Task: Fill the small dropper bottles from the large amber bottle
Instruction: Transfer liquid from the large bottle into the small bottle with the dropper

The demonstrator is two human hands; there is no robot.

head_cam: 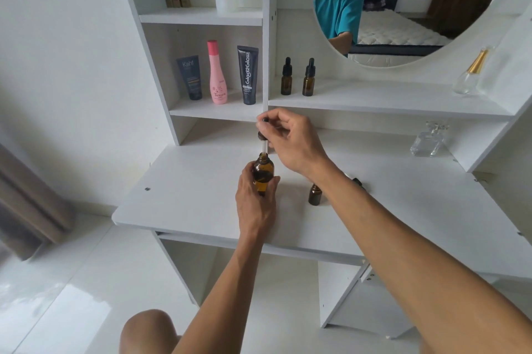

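Observation:
My left hand grips the large amber bottle, which stands upright on the white desk. Above it, my right hand pinches the black bulb of a dropper; the glass tube points down into the bottle's open neck. A small open amber bottle stands on the desk just right of the large one, partly behind my right forearm. Its black dropper cap lies behind my forearm. Two capped small dropper bottles stand on the shelf under the mirror.
A dark tube, a pink bottle and a black tube stand in the left shelf compartment. Clear perfume bottles sit at the right, one on the desk and one on the shelf. A round mirror hangs above.

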